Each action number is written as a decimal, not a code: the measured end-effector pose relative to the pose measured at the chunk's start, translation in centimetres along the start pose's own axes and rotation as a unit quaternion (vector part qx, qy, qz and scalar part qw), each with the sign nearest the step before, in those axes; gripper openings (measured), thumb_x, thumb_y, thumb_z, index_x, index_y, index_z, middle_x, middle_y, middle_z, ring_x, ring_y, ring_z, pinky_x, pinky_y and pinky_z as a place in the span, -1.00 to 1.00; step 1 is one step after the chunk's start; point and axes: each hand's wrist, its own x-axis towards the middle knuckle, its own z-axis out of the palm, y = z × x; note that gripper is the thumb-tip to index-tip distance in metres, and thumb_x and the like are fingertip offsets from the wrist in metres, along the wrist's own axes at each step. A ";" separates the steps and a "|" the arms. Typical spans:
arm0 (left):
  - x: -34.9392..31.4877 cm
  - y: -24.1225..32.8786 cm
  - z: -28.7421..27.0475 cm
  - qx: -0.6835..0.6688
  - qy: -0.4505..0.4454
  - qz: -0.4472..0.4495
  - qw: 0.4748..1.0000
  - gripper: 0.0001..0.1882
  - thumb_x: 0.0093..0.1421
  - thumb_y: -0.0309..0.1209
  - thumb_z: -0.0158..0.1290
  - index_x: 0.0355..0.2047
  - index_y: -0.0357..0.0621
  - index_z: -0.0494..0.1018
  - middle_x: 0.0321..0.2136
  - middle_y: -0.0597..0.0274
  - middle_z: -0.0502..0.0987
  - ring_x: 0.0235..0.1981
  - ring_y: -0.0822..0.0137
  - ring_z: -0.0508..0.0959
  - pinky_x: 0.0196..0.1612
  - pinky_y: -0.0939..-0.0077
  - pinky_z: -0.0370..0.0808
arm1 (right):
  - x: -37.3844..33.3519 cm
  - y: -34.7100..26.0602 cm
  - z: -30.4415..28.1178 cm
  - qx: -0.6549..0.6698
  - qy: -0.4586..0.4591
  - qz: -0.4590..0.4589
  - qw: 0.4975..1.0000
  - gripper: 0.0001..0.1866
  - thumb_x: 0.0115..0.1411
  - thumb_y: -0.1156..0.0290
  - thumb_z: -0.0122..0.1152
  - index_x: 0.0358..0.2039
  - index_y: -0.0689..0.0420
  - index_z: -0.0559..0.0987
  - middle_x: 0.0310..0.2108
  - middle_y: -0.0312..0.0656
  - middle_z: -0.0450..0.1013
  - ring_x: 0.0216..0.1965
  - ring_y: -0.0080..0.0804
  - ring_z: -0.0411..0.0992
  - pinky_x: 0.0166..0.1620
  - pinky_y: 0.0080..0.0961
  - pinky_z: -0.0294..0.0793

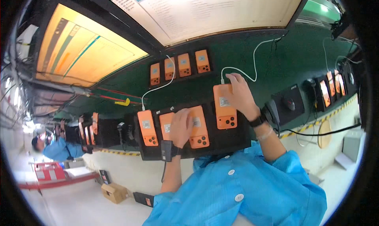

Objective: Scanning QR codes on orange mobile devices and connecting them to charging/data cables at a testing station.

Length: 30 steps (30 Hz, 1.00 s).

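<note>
My left hand (181, 127) lies palm down over two orange phones on a black mat (152, 151). It covers much of the left phone (166, 121) and the near edge of the right phone (200, 127), its fingers stretched forward. My right hand (241, 96) grips the upper right side of another orange phone (226, 117), back side up, with a label and three lenses showing. A white cable plug (222, 80) sits at this phone's top end, beside my fingers. Left of my left hand, a further orange phone (147, 127) has a white cable (156, 90) at its top.
Several orange phones (184, 64) lie in a row farther back on the green bench (244, 54), below two monitors (221, 12). Black stands (286, 103) and more phones (325, 92) are at right. A person in blue (63, 149) works at far left.
</note>
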 end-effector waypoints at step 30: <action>2.7 -2.6 -0.8 -0.155 -0.130 0.076 0.976 -0.60 0.17 -0.20 0.13 -0.12 -0.22 0.38 -0.29 0.01 0.45 -0.16 -0.02 0.37 0.02 0.16 0.27 | -3.4 -4.4 2.4 -0.005 -0.032 0.205 0.978 -0.74 0.30 0.23 0.01 -0.37 0.15 0.52 -0.49 -0.07 0.54 -0.43 -0.02 0.51 -0.33 -0.18 0.48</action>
